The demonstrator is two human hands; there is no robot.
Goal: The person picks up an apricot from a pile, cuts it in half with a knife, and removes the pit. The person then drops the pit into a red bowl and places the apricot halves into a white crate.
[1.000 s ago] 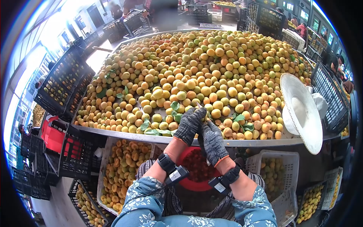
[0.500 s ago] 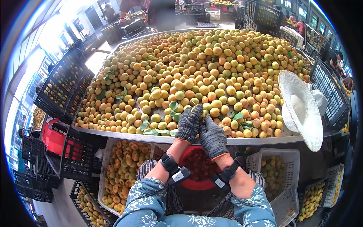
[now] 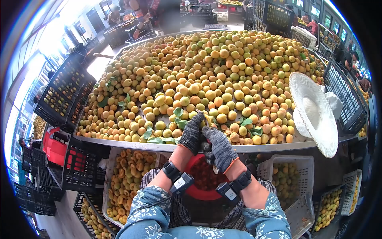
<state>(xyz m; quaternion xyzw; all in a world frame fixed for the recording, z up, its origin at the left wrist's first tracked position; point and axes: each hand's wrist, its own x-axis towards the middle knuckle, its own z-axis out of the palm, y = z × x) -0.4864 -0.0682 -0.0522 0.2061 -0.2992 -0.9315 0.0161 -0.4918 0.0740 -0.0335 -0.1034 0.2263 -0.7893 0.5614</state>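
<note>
My left hand [image 3: 191, 134], in a dark grey knit glove, is closed with its fingertips at the front edge of the fruit heap. A yellow apricot [image 3: 207, 118], partly covered, shows at those fingertips. Right beside it, my right hand [image 3: 221, 148] in the same kind of glove is curled, its fingers bent inward over a red basin [image 3: 193, 192]. What the right hand holds is hidden; a small pale end shows below its palm. Dark reddish pieces lie in the basin. In front of both hands, apricots [image 3: 223, 83] cover the metal-edged table [image 3: 131, 144].
A white straw hat [image 3: 314, 113] lies on the table's right side. A crate of split apricots [image 3: 131, 179] stands left of my legs, a white crate [image 3: 306, 169] right of them. Black crates [image 3: 65, 89] stack at the left. Other people work at the back.
My right hand has drawn down and back from the fingertips of my left, and its fingers have curled inward. My left hand has turned slightly and stays near the table edge.
</note>
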